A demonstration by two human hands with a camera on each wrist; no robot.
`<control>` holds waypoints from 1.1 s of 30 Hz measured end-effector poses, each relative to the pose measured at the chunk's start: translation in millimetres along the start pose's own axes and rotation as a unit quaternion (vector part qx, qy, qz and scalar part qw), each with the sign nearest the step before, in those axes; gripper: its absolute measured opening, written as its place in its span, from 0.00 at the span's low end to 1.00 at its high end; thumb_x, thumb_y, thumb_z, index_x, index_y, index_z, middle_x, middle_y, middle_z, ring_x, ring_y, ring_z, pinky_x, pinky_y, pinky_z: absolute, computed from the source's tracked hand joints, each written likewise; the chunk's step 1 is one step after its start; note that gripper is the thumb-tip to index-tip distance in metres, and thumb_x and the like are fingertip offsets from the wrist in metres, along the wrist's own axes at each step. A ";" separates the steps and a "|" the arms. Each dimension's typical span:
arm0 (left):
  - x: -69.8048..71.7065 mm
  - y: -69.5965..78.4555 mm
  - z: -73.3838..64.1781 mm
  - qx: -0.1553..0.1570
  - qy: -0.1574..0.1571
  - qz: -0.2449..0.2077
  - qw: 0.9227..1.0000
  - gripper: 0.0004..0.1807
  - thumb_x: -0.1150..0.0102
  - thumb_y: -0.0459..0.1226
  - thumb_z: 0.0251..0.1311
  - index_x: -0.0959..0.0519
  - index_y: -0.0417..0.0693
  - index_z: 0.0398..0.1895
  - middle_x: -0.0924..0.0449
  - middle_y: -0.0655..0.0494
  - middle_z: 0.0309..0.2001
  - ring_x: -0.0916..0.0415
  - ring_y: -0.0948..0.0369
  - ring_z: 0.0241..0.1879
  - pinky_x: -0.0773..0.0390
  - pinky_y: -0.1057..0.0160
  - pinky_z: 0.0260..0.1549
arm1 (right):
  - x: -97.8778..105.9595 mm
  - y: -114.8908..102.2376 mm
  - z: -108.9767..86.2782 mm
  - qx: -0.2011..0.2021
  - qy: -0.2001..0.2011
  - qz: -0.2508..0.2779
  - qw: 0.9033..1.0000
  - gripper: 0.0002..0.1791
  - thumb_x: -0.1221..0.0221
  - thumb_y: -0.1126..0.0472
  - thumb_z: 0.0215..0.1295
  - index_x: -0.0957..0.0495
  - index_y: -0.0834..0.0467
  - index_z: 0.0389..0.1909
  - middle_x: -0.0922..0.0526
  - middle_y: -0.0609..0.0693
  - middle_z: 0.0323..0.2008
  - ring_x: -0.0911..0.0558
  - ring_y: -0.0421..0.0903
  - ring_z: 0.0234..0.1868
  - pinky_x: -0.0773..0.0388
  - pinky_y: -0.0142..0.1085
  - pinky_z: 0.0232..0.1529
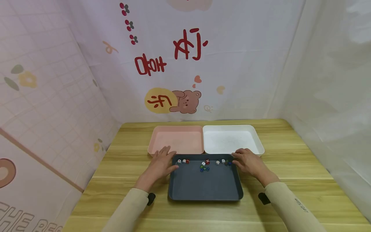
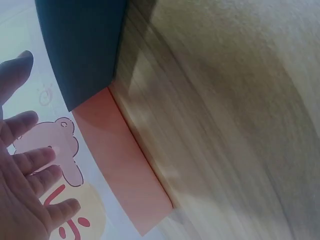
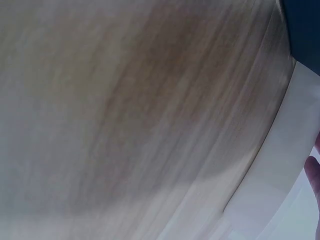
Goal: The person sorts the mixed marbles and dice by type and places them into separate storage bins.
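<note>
A dark grey tray (image 1: pixel 205 187) lies on the table between both hands. Along its far side are several white and red dice; one red die (image 1: pixel 207 161) lies at the middle. Small blue and green shiny pieces (image 1: pixel 204 168) cluster just below it, and a few more lie near the far right corner. My left hand (image 1: pixel 160 163) is spread at the tray's far left corner, thumb over the rim; its straight, empty fingers show in the left wrist view. At the far right corner is my right hand (image 1: pixel 248 162), fingers loosely bent over the rim, mostly outside the right wrist view.
Behind the grey tray, a pink tray (image 1: pixel 176 128) and a white tray (image 1: pixel 229 127) stand side by side, with no objects seen inside. The wooden table (image 1: pixel 116 206) extends on both sides. Printed cloth (image 1: pixel 246 64) hangs behind and beside it.
</note>
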State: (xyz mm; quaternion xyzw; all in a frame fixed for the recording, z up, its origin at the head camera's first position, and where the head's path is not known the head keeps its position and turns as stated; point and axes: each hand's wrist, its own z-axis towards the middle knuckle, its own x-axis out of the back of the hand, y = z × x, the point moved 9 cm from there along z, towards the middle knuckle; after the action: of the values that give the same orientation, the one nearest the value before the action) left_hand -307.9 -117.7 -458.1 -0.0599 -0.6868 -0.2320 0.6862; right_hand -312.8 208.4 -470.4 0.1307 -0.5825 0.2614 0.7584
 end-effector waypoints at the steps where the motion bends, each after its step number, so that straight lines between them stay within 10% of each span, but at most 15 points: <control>1: -0.4 0.5 0.5 -0.003 0.001 0.000 1.000 0.36 0.35 0.53 0.62 0.31 0.49 0.70 0.43 0.39 0.74 0.50 0.43 0.74 0.48 0.36 0.68 | -0.1 0.2 -0.2 0.000 0.000 0.001 1.000 0.19 0.36 0.56 0.66 0.17 0.61 0.53 0.19 0.59 0.50 0.22 0.60 0.52 0.22 0.52 0.49; 33: 5.1 14.6 7.4 -0.067 0.034 0.000 0.997 0.25 0.34 0.48 0.62 0.21 0.49 0.59 0.34 0.43 0.69 0.42 0.47 0.71 0.43 0.42 0.68 | 3.6 -1.8 1.8 0.011 -0.021 0.019 1.000 0.18 0.36 0.59 0.66 0.18 0.63 0.54 0.19 0.60 0.49 0.21 0.62 0.51 0.23 0.54 0.50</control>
State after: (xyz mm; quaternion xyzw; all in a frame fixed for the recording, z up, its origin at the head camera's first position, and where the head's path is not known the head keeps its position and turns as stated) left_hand -309.2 -103.1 -449.3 -0.0974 -0.6461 -0.2796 0.7035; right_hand -312.7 206.9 -466.2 0.1332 -0.5980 0.2794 0.7393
